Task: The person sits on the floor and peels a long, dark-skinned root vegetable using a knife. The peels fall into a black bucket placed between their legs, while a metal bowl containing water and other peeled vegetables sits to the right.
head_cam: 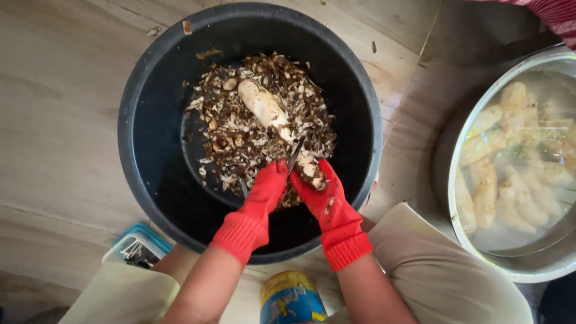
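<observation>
While the person bends over the black tub (144, 120) on the wooden floor (54, 90), both red-gloved hands work above the heap of brown peelings (240, 138) inside it. Their left hand (264, 189) has its grip clamped on a knife (295, 155); the right hand (321, 195) has its grip closed around the lower end of a long, half-peeled pale root (267, 108). Near the floor's right edge, a metal basin (540, 273) holds peeled roots (486, 192) in water.

One head-worn camera looks almost straight down, close over a black basin (144, 120) on the wooden floor (54, 90) between the wearer's knees.
</observation>
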